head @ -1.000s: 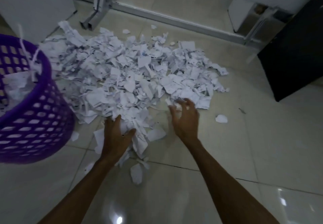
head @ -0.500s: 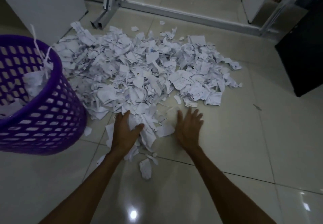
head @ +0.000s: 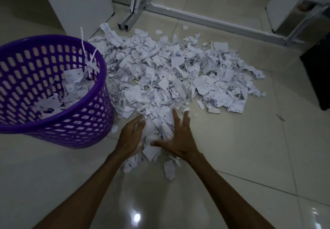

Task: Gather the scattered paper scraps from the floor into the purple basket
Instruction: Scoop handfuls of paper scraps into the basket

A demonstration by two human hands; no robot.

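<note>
A wide heap of torn white paper scraps (head: 171,75) covers the glossy tiled floor ahead of me. The purple basket (head: 85,118) with a perforated wall stands at the left, with scraps and thin strips lying inside it. My left hand (head: 131,136) and my right hand (head: 180,139) are close together at the near edge of the heap, pressing a small clump of scraps (head: 157,130) between them. The right hand's fingers are spread straight. The left hand cups the clump from the left side. A few loose scraps (head: 168,169) lie on the floor just under my wrists.
A white cabinet panel (head: 80,3) rises behind the basket. A metal frame leg (head: 135,9) and a floor rail (head: 214,19) run along the back. A dark cabinet (head: 319,75) stands at the right edge. Bare tile lies to the right of the heap.
My hands have slid toward each other, bunching scraps between them. The right hand moved left onto the clump. The view has shifted, bringing the basket further into sight.
</note>
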